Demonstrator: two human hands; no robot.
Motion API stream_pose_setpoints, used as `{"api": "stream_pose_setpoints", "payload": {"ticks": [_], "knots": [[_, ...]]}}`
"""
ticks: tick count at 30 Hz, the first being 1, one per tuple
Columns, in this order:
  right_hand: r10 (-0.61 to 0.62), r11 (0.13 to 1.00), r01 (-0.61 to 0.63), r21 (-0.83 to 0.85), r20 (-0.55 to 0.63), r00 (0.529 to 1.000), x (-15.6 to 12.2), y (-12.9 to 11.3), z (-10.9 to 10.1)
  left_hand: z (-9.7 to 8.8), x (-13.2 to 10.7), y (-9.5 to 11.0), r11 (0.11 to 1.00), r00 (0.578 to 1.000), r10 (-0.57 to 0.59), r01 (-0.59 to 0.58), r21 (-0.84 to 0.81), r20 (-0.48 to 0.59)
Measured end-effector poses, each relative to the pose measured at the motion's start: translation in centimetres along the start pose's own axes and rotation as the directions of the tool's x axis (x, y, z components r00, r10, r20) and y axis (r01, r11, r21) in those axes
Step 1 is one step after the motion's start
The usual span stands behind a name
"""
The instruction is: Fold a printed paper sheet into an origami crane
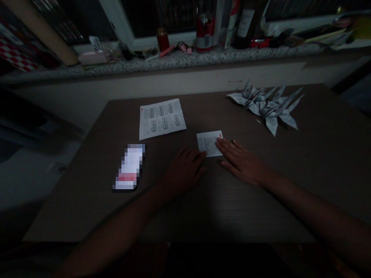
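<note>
One small printed sheet (206,142), seen in the head view, lies flat near the middle of the tabletop (246,220); the right hand (242,160) rests with fingers extended, not clenched, over its three o'clock side, while the left hand (185,169) has bent fingers at its seven o'clock corner, whether pinching it cannot be told. Several pointed folded papers (269,104), at two o'clock from it, are judged finished, whereas the small sheet and a larger printed sheet (162,119) at ten o'clock appear unshaped; a lit phone (130,168) lies between eight and nine o'clock.
</note>
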State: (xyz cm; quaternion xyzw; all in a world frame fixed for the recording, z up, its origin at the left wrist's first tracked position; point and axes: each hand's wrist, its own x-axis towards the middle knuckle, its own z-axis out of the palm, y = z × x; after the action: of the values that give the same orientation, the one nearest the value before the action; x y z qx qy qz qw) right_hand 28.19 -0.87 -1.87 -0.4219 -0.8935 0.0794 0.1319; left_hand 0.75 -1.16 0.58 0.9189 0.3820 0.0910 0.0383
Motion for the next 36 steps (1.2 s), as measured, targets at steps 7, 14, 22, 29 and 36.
{"api": "stream_pose_setpoints", "payload": {"ticks": [7, 14, 22, 29, 36], "knots": [[-0.052, 0.995, 0.054, 0.088, -0.016, 0.998, -0.3, 0.3, -1.2, -0.7, 0.1, -0.5, 0.998, 0.998, -0.047, 0.045, -0.048, -0.032], [-0.240, 0.951, 0.229, 0.208, 0.030, 0.970, -0.3, -1.2, -1.6, -0.8, 0.2, -1.3, 0.984, 0.982, -0.178, 0.177, -0.016, -0.064], [-0.349, 0.910, 0.317, 0.268, 0.080, 0.934, 0.2, -3.4, -0.7, -0.2, 0.4, -1.4, 0.988, 0.987, -0.148, 0.145, -0.053, -0.058], [-0.179, 0.936, 0.191, 0.295, -0.068, 0.981, 0.7, -0.7, -1.7, 0.0, 0.3, -1.8, 0.990, 0.994, -0.108, 0.107, -0.095, -0.006], [-0.109, 0.941, 0.128, 0.314, -0.078, 0.991, 0.7, 2.8, -1.9, 0.1, 0.4, -2.3, 0.992, 1.000, -0.007, 0.006, -0.122, -0.001]]}}
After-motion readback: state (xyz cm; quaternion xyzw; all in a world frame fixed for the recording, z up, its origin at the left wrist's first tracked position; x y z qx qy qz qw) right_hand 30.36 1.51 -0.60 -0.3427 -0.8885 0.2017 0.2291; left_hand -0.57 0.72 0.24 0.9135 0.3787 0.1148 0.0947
